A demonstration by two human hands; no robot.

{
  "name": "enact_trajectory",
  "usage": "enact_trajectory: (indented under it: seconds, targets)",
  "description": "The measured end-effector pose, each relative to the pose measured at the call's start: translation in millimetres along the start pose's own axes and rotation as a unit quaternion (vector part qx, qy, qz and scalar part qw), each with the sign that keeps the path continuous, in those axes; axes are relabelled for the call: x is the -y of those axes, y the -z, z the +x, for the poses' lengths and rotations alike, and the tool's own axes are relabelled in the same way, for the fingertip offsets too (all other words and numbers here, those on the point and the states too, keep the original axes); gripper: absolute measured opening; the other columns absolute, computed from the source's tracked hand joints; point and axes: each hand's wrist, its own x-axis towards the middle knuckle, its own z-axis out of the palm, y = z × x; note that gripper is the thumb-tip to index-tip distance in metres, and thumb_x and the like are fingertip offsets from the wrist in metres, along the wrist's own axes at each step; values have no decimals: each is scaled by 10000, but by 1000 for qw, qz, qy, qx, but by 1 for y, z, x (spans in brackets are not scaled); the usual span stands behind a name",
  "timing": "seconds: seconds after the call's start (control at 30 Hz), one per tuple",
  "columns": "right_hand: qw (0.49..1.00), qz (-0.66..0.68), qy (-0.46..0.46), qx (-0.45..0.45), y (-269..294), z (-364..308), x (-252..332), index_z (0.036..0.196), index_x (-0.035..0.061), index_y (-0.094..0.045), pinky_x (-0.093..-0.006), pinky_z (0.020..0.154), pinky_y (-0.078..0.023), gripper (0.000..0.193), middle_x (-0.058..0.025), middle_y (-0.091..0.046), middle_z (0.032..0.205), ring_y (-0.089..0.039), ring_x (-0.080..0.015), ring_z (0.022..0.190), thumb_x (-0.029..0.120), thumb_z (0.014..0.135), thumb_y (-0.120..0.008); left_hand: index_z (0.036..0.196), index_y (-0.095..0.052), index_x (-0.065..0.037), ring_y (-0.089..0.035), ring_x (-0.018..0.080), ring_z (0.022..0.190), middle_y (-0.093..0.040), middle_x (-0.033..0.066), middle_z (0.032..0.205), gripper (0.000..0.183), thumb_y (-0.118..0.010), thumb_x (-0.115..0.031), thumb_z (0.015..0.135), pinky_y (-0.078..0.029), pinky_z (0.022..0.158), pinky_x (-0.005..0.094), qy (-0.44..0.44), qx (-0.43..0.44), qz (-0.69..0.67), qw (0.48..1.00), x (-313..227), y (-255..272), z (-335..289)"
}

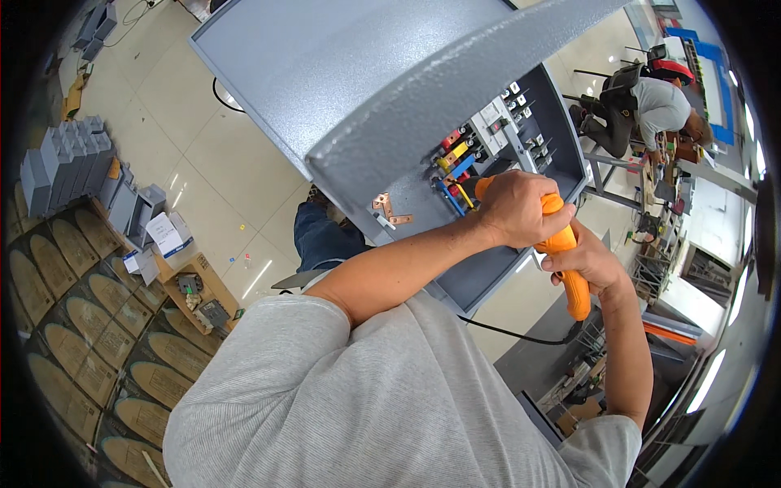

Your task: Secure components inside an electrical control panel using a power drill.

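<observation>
An orange corded electric drill [577,294] is in both my hands, its front end toward the inside of a grey metal electrical cabinet [407,199]. My left hand [521,207] is closed over the drill's body, and my right hand [587,262] is wrapped round its handle. Beyond my left hand, a white and grey circuit breaker [494,126] is fixed in the cabinet. Beside it are red, yellow and blue sleeved busbars [462,163]. The drill's tip is hidden among them. Loose copper pieces [392,210] lie on the cabinet's inner face.
A black cord [529,337] hangs from the drill's handle. Grey boxes [69,159] are stacked on the left, near an open carton [199,285]. Another person [659,110] sits bent over a bench at the upper right. A leg in blue jeans [325,236] shows beside the cabinet.
</observation>
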Motion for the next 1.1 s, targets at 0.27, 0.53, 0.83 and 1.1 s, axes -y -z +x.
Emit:
enact_trajectory:
  seconds: [0.27, 0.53, 0.83, 1.1]
  targets:
    - [976, -202, 38, -71, -22, -12, 20, 1303, 22, -546, -300, 574, -555, 550, -35, -669, 877, -642, -130, 669, 62, 800, -764, 671, -605, -56, -626, 348, 592, -608, 132, 638, 348, -754, -315, 850, -483, 563, 427, -29, -35, 8, 999, 4, 0, -1]
    - [965, -237, 59, -90, -21, -10, 15, 1219, 17, -579, -294, 547, -523, 461, -42, -653, 806, -613, -129, 607, 54, 792, -751, 712, -642, -58, -646, 330, 604, -628, 113, 655, 313, -752, -318, 848, -504, 578, 411, -27, -44, 10, 999, 2, 1, -2]
    - [951, -282, 95, -88, -18, -5, 22, 1244, 17, -569, -299, 552, -530, 474, -60, -673, 818, -635, -143, 634, 46, 800, -733, 733, -663, -55, -666, 320, 621, -654, 109, 683, 293, -759, -305, 850, -518, 589, 406, -31, -71, 8, 997, 5, 1, -3]
    - [942, -313, 93, -82, -14, -2, 23, 1244, 13, -566, -309, 561, -535, 465, -58, -668, 788, -644, -151, 640, 37, 808, -727, 754, -678, -54, -681, 319, 643, -678, 107, 709, 285, -761, -309, 851, -530, 603, 398, -25, -73, 14, 997, 4, 1, -4]
